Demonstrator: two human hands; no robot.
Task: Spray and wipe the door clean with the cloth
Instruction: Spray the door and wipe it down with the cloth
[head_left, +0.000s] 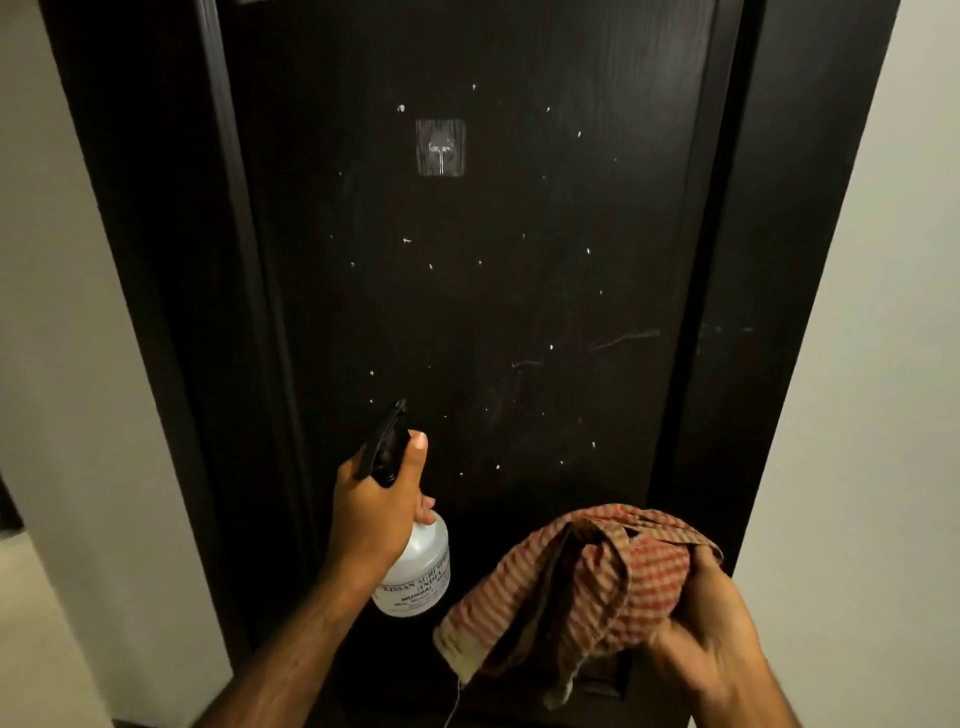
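Door (519, 312): dark wood-grain panel, upright, filling the middle of the view between pale walls; surface dotted with many small white specks and a few faint smears toward the right.

Left wall (62, 364): pale, plain. Risk: overspray drifting off the panel edge onto it if the nozzle swings left.

Door frame (156, 260): dark, left of the panel. Risk: run-off collecting in the groove where frame meets panel.

Left hand (379, 512): closed around the neck of the spray bottle, one finger extended up along the trigger head.

Spray bottle (418, 566): translucent white body, printed label, black trigger head pointing up toward the panel, held just short of it. Risk: nozzle aims at the lower specks only; upper marks probably stay dry unless it is raised. A wet neck could slip in the grip.

Adhesive hook (440, 147): clear square pad with metal hook, stuck high on the panel. Risk: soaking may loosen its bond; cloth may snag on the hook.

Checked cloth (582, 582): red-and-cream, bunched, edge and a loose thread hanging low, clear of the panel. Risk: the wad offers little flat face, likely to smear rather than lift.

Right hand (711, 629): curled shut, gripping the cloth from behind; motion-blurred.
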